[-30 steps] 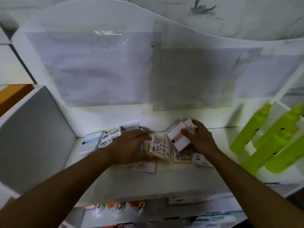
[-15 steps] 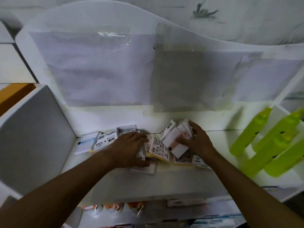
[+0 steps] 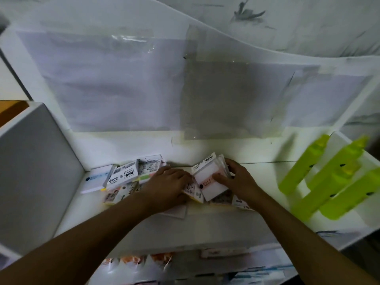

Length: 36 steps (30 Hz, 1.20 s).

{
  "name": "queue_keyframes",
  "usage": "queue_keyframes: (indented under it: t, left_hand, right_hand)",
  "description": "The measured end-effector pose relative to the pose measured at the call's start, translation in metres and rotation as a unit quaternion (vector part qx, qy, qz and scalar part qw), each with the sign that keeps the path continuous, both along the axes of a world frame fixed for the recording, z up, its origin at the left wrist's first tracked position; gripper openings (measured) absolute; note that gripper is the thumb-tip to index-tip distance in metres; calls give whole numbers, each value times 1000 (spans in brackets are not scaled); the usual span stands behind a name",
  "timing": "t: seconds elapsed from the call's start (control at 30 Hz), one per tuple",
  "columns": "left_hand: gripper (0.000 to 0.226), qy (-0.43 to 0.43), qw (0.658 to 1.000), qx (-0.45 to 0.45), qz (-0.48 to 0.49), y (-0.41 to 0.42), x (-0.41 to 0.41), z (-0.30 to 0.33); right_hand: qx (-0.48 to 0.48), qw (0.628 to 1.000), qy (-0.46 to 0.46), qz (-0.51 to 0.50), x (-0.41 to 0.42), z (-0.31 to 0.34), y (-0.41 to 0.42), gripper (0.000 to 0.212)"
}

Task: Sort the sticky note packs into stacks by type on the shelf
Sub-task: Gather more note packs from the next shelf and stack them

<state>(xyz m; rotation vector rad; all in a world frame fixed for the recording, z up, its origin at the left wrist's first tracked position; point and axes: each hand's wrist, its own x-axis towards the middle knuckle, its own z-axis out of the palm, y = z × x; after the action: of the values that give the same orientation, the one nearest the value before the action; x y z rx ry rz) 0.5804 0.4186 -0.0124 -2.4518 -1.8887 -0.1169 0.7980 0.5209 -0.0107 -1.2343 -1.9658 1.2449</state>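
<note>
Several sticky note packs lie in a loose row at the back of a white shelf (image 3: pixel 205 229). My right hand (image 3: pixel 238 182) grips a tilted bundle of white packs (image 3: pixel 207 177) with a red label, thumb on its face. My left hand (image 3: pixel 166 188) lies palm down on packs in the middle, fingers touching a yellow-edged pack (image 3: pixel 193 192) beside the bundle. To the left lean a black-and-white labelled pack (image 3: pixel 123 174), another printed pack (image 3: pixel 149 165) and a flat white pack with a blue label (image 3: pixel 95 179). More packs (image 3: pixel 118 193) lie in front of those.
A grey divider panel (image 3: pixel 35 171) walls the shelf's left end. Lime-green bottles (image 3: pixel 333 182) lie at the right. A white back panel (image 3: pixel 123 83) with taped plastic sheets rises behind. A lower shelf (image 3: pixel 144 262) holds orange-labelled items.
My right hand has brought the white bundle leftward and lower, toward my left hand. My left hand has shifted right, uncovering more packs on the left.
</note>
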Motion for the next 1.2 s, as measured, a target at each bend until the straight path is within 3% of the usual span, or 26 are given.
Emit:
queue_keyframes:
  t: [0.1, 0.23, 0.53, 0.67, 0.8, 0.93, 1.07, 1.2]
  left_hand:
    - [54, 32, 999, -6, 30, 0, -8, 2]
    - [58, 4, 996, -2, 86, 0, -12, 9]
    - [74, 21, 996, 0, 87, -1, -15, 8]
    - [68, 28, 997, -4, 73, 1, -9, 10]
    - [52, 5, 999, 5, 42, 5, -9, 15]
    - [38, -72, 997, 19, 28, 5, -7, 22]
    - [48, -5, 999, -37, -8, 6, -2, 10]
    - [53, 15, 1000, -6, 18, 0, -3, 4]
  right_hand:
    - [-30, 998, 43, -21, 4, -5, 2, 59]
    - [-43, 994, 82, -61, 5, -6, 3, 50]
    - [-55, 967, 204, -144, 28, 9, 10, 39]
    - [-94, 949, 249, -167, 43, 12, 14, 35]
    - [-93, 950, 240, -176, 50, 11, 14, 36]
    - [-92, 958, 213, -170, 50, 9, 11, 37]
    - [-89, 963, 196, -161, 46, 11, 6, 39]
    - [-85, 969, 184, -142, 40, 13, 1, 40]
